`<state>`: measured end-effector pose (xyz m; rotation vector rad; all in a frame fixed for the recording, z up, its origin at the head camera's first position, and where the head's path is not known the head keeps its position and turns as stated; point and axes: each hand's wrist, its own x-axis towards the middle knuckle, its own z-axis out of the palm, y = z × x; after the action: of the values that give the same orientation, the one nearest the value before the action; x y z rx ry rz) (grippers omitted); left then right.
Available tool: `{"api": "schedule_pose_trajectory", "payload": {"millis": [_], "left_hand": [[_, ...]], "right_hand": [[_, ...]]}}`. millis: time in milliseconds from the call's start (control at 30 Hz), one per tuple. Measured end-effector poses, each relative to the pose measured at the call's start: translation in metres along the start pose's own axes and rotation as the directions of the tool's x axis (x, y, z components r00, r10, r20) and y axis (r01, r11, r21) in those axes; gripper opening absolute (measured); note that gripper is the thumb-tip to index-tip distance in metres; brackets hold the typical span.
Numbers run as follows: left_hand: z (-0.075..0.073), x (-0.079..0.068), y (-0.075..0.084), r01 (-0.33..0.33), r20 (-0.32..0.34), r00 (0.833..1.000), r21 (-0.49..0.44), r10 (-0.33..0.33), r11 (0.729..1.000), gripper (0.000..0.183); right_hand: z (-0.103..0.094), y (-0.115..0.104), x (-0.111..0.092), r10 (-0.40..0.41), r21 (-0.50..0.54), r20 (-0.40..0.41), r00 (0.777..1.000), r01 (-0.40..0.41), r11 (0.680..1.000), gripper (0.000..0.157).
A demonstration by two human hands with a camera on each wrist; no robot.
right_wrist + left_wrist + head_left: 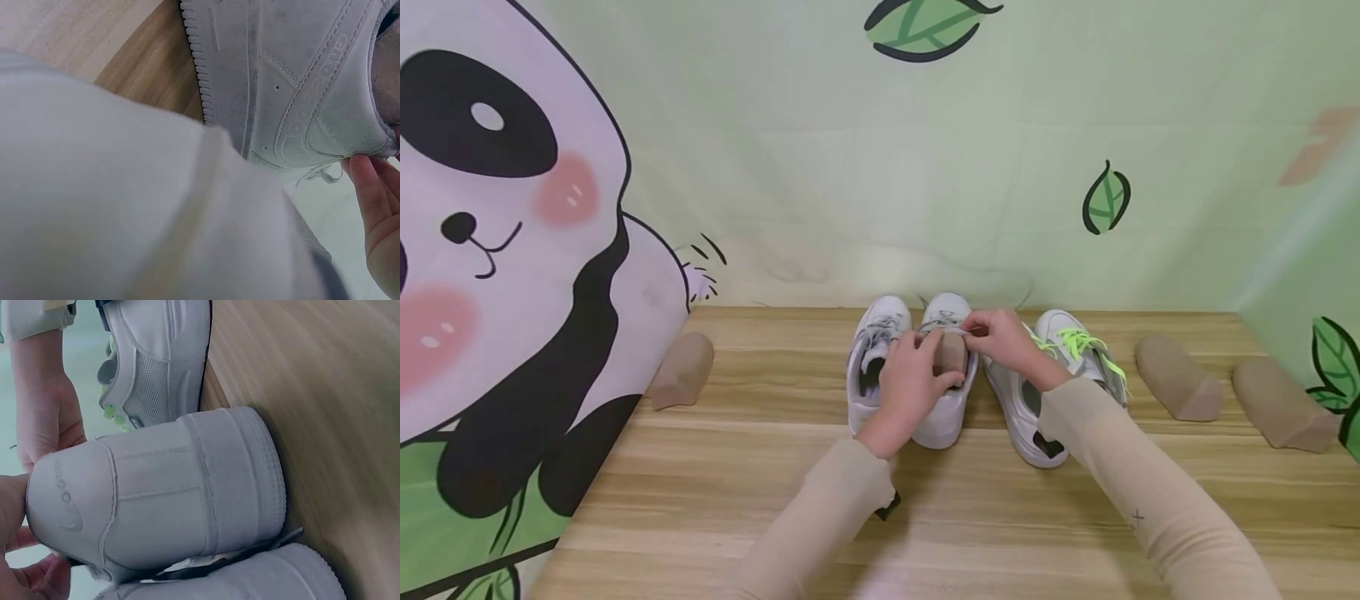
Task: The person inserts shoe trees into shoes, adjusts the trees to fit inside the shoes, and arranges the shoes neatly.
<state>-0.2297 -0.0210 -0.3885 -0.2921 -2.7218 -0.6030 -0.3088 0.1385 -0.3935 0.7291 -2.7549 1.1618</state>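
A pair of white sneakers with grey laces stands side by side, the left sneaker [855,392] and the right sneaker [942,425]. In the opening of the right one sits a brown moulded shoe insert [951,358]. My left hand [912,379] holds this insert, thumb at its heel end and fingers along its left side. At the front of the collar, my right hand [1002,337] pinches the sneaker's edge; the right wrist view shows its thumb [362,170] against the outside. The left wrist view shows the sneaker's heel [150,494] from behind.
To the right stands another white sneaker pair with neon laces [1078,342], partly behind my right forearm. Two brown inserts [1180,379] [1285,404] lie farther right, and one insert [683,371] lies left. A panda-printed backdrop [790,167] rises behind the wooden surface [700,500].
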Motion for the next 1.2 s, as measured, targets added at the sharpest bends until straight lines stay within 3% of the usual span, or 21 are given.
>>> {"api": "schedule_pose_trajectory", "payload": {"millis": [133,333,800,1200], "left_hand": [[0.0,0.0,0.002,0.0,-0.008,1.0,0.031,0.0,1.0,0.063],[0.003,0.003,0.002,0.002,-0.001,1.0,0.003,-0.001,1.0,0.06],[0.008,0.014,0.005,0.07,0.136,0.988,-0.014,-0.068,0.997,0.053],[0.014,0.02,0.009,0.072,0.182,0.979,0.085,-0.087,0.994,0.056]], "right_hand": [[0.001,-0.001,0.0,0.014,0.009,0.005,1.0,-0.014,1.0,0.011],[0.002,-0.002,0.001,0.021,0.002,0.007,1.0,-0.021,1.0,0.012],[-0.001,-0.004,-0.001,-0.039,-0.097,-0.039,0.998,0.035,0.995,0.018],[0.0,-0.005,-0.003,-0.035,-0.091,-0.057,0.998,0.03,0.995,0.017]]}}
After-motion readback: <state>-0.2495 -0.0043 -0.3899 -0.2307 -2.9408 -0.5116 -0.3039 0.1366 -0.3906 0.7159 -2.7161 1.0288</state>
